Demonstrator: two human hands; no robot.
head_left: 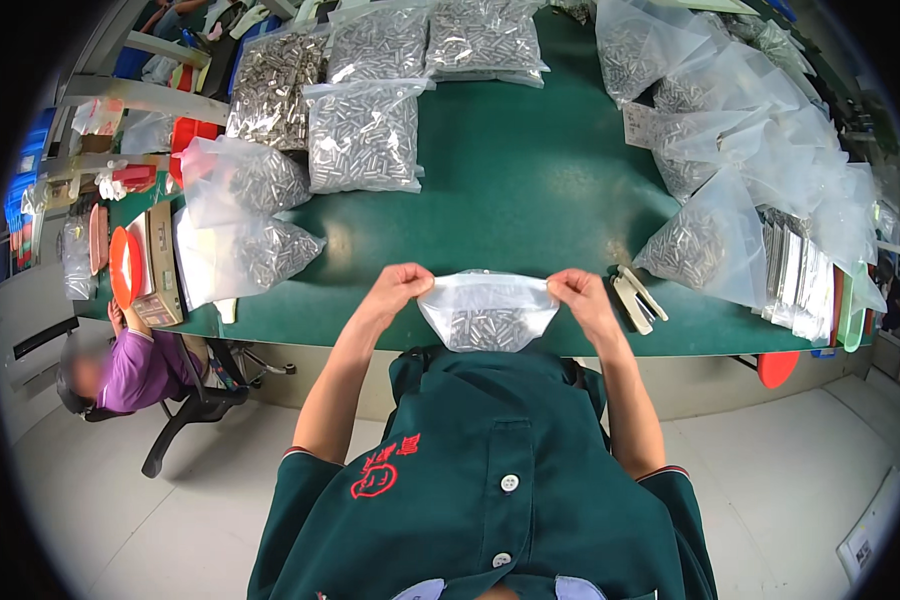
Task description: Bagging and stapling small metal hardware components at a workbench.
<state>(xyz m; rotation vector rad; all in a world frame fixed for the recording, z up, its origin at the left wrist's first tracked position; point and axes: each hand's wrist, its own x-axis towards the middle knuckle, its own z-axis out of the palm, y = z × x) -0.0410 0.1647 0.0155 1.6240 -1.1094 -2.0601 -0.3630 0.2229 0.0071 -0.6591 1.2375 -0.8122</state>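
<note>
A clear plastic bag [489,325] with many small silvery metal cylinders in its lower part hangs at the table's front edge, close to my body. My left hand [405,287] pinches its upper left corner between thumb and fingers. Its upper right corner is pinched by my right hand [578,293]. The bag's top edge is stretched between the two hands. Just right of my right hand lies a beige stapler [638,299] on the green table.
Filled flat bags [365,135] stand at the back left, with looser bags [275,250] before them. More cone-shaped bags [692,245] crowd the right, beside a stack of papers [798,275]. A person in purple [150,372] sits at left, near an orange-red dish [125,265].
</note>
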